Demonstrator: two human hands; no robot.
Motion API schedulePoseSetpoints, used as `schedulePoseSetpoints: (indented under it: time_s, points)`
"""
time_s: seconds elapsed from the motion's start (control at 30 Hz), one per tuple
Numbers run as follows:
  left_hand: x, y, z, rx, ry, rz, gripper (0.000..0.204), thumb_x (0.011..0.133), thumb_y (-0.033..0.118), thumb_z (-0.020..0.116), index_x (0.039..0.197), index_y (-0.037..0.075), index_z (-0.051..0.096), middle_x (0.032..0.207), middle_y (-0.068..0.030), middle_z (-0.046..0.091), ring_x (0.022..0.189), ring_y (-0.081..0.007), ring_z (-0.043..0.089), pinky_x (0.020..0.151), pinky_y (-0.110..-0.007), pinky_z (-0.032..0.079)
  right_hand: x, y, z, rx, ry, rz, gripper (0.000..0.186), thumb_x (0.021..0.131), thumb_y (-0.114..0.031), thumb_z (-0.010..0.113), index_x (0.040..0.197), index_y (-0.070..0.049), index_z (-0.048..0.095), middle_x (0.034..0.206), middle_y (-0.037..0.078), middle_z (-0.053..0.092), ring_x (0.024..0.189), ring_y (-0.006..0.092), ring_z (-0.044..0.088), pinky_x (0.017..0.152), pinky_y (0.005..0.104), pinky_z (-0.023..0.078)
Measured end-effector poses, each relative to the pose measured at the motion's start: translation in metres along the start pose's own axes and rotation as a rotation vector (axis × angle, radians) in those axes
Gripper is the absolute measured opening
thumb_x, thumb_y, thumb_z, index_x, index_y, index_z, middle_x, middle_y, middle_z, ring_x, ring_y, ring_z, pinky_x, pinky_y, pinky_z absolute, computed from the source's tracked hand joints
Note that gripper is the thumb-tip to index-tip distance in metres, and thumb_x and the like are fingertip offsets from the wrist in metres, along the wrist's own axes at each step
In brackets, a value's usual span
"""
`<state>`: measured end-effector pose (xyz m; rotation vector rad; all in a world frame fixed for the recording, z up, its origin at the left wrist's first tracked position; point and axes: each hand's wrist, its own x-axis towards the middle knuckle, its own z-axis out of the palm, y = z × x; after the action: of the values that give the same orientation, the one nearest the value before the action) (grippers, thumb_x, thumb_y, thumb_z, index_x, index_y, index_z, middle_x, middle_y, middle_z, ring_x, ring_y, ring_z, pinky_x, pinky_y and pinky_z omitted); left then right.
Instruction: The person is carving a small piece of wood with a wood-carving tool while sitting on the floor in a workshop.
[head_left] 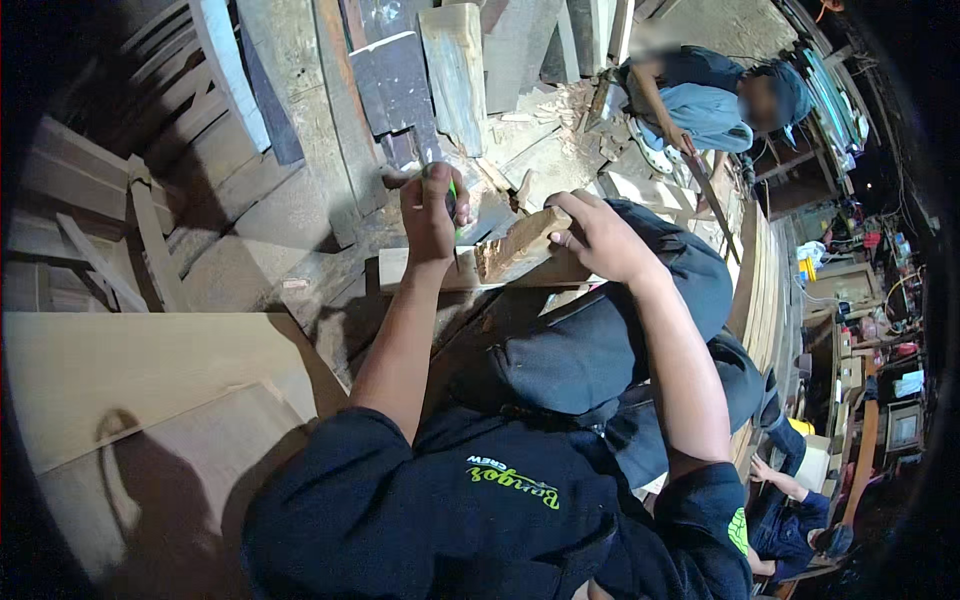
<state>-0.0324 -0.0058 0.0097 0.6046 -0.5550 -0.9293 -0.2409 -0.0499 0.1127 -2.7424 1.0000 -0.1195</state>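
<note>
My left hand [432, 215] is closed in a fist round a slim green-and-dark tool [453, 205]. Most of that tool is hidden by the fingers, so its kind does not show. My right hand [605, 235] grips the right end of a short wooden block [518, 250], thumb on the near side and fingers over the top. The block's left end looks rough and chipped, and it is just right of my left wrist. Beneath the block runs a pale board [395, 268], lying crosswise in front of my knees.
Upright planks and boards [455, 75] stand at the far side, with wood chips [545, 120] scattered before them. A large pale panel [130, 375] lies at the left. One person [700, 100] sits at the far right with a long tool; another [795, 515] is at the lower right.
</note>
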Motion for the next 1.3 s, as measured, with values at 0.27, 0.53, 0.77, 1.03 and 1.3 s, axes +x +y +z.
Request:
schedulePoseSetpoints:
  time_s: [0.27, 0.53, 0.77, 1.03, 1.3]
  points:
    - [0.011, 0.001, 0.027, -0.089, -0.097, 0.117, 0.05, 0.089, 0.056, 0.051, 0.079, 0.006, 0.051, 0.055, -0.0028, 0.045, 0.043, -0.0117, 0.042, 0.042, -0.027, 0.036, 0.014, -0.015, 0.011, -0.146, 0.038, -0.106, 0.035, 0.087, -0.02, 0.062, 0.113, -0.001, 0.049, 0.097, 0.021, 0.056, 0.093, 0.0419, 0.055, 0.081, 0.0459, 0.045]
    - [0.034, -0.025, 0.021, -0.076, -0.118, 0.059, 0.048, 0.095, 0.049, 0.042, 0.079, 0.004, 0.05, 0.052, -0.0029, 0.044, 0.042, -0.0111, 0.04, 0.04, -0.027, 0.034, 0.019, -0.014, 0.011, -0.14, 0.003, -0.132, 0.034, 0.086, -0.02, 0.063, 0.11, -0.001, 0.048, 0.094, 0.022, 0.055, 0.092, 0.0434, 0.054, 0.079, 0.0477, 0.044]
    - [0.022, 0.005, 0.028, -0.202, -0.153, 0.203, 0.046, 0.098, 0.04, 0.044, 0.073, 0.003, 0.052, 0.051, -0.0023, 0.046, 0.041, -0.0084, 0.042, 0.038, -0.023, 0.032, 0.017, -0.016, 0.008, -0.125, 0.036, -0.12, 0.033, 0.087, -0.02, 0.063, 0.109, -0.001, 0.048, 0.095, 0.023, 0.055, 0.091, 0.0439, 0.054, 0.079, 0.0482, 0.044]
    - [0.02, -0.01, 0.032, -0.063, -0.123, 0.157, 0.047, 0.098, 0.039, 0.044, 0.07, 0.002, 0.052, 0.055, -0.0011, 0.047, 0.044, -0.0081, 0.042, 0.04, -0.023, 0.03, 0.017, -0.01, 0.016, -0.136, 0.051, -0.113, 0.035, 0.085, -0.021, 0.064, 0.111, -0.003, 0.049, 0.095, 0.022, 0.057, 0.092, 0.0425, 0.056, 0.082, 0.0484, 0.045]
    - [0.016, 0.007, 0.033, -0.12, -0.106, 0.146, 0.059, 0.087, 0.063, 0.05, 0.076, 0.005, 0.051, 0.053, -0.0035, 0.045, 0.04, -0.0113, 0.041, 0.039, -0.025, 0.033, 0.017, -0.014, 0.012, -0.17, 0.022, -0.114, 0.035, 0.089, -0.024, 0.061, 0.113, -0.001, 0.048, 0.098, 0.023, 0.055, 0.095, 0.0426, 0.053, 0.082, 0.0476, 0.044]
